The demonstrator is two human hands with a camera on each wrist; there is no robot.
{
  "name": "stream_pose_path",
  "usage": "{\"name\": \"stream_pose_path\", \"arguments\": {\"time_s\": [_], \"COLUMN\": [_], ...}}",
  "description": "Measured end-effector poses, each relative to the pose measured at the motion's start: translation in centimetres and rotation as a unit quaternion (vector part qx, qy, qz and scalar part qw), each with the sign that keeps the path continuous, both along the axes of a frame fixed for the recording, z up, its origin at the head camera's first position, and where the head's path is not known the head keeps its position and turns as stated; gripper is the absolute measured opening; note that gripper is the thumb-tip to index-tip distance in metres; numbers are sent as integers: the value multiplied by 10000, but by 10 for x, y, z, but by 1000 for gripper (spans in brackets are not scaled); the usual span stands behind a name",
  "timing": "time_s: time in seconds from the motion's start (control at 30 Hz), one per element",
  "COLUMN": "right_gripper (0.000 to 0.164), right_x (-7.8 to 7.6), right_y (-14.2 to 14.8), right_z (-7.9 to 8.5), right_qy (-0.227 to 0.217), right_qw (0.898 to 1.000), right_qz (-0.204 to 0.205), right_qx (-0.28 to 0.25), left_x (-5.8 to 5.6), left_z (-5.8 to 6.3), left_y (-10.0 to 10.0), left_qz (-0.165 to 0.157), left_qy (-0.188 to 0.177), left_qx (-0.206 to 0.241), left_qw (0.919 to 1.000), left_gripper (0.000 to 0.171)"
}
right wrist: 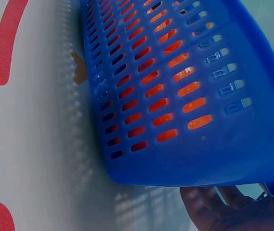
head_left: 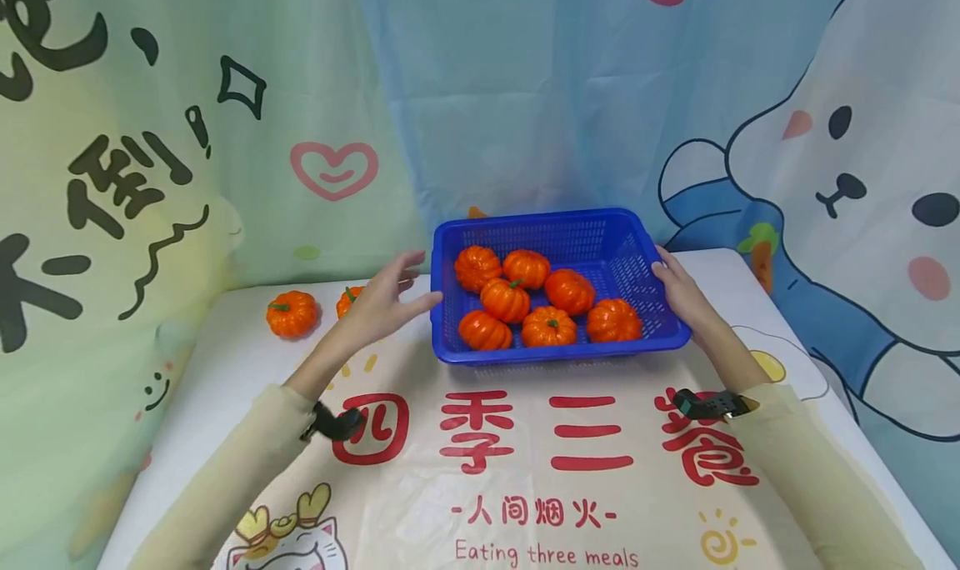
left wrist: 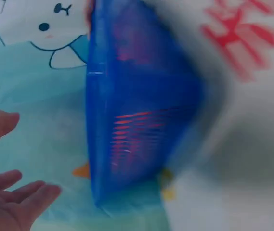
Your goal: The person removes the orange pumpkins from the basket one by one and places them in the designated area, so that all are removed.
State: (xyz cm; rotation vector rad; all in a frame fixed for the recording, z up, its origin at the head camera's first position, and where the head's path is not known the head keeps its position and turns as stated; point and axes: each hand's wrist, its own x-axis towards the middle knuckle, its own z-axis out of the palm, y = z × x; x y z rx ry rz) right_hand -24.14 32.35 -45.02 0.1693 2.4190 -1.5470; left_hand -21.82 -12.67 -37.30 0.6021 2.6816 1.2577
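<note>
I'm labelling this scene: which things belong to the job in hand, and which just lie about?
Seemingly in the job:
blue basket
seven pumpkins inside it
right hand, gripping the basket's end
left hand, beside it

Seemingly lying about:
two loose pumpkins on the table

My sleeves (head_left: 240, 462) cream. Basket (head_left: 558, 355) blue, slotted. Pumpkins (head_left: 506, 303) orange, some green stems (head_left: 279, 307). White table (head_left: 217, 362); beige mat (head_left: 397, 512), red lettering (head_left: 585, 463), yellow sun (head_left: 722, 546) toward table's right edge.
</note>
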Motion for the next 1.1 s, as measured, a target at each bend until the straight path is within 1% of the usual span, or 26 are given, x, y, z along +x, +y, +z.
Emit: {"name": "stream_pose_path", "arguments": {"time_s": [0.07, 0.1, 0.17, 0.2, 0.23, 0.27, 0.33, 0.37, 0.43, 0.5, 0.57, 0.63, 0.77, 0.93, 1.1], "right_gripper": [59, 60, 60, 60, 60, 60, 60, 60, 60, 60, 60, 60, 60, 60, 58], "right_x": [-1, -1, -1, -1, -1, -1, -1, -1, -1, 0, 1, 2, 3, 1, 1], "right_y": [-3, -5, -2, -2, -2, -2, -3, -4, -4, -4, -3, -3, -4, -2, -3], "right_z": [-2, -3, -2, -2, -2, -2, -3, -3, -2, -2, -1, 0, 0, -3, 4], "right_qy": [22, 33, 74, 97, 103, 116, 136, 154, 162, 158, 149, 147, 127, 66, -30], "right_qw": [10000, 10000, 9999, 9999, 9999, 9999, 9999, 9998, 9998, 9998, 9999, 9999, 9999, 10000, 10000], "right_qz": [4, -3, -37, -38, -30, 0, 50, 69, 79, 69, 49, 30, 21, 32, 30], "right_qx": [-36, -56, -72, -65, -48, -50, -48, -59, -37, -19, 1, 22, 16, 25, -20], "left_x": [-32, -48, -79, -92, -102, -109, -119, -122, -125, -126, -127, -127, -124, -120, -117], "left_z": [11, 14, 16, 15, 13, 9, 0, -5, -14, -21, -25, -26, -25, -24, -24], "left_y": [21, 32, 57, 67, 75, 82, 90, 93, 97, 100, 102, 103, 104, 105, 108], "left_qz": [-157, -200, -284, -289, -277, -224, -71, 10, 134, 213, 248, 274, 252, 351, 339], "left_qy": [-55, -95, -124, -144, -273, -474, -863, -1041, -1287, -1311, -1222, -1168, -1169, -1161, -1035], "left_qx": [-373, -673, -1298, -1592, -1788, -1965, -2311, -2454, -2651, -2845, -2936, -2964, -3065, -3045, -3215], "left_qw": [9992, 9975, 9911, 9867, 9831, 9791, 9691, 9638, 9555, 9494, 9478, 9475, 9443, 9448, 9406], "left_gripper": [71, 70, 67, 66, 64, 63, 61, 60, 58, 55, 52, 51, 50, 48, 51]}}
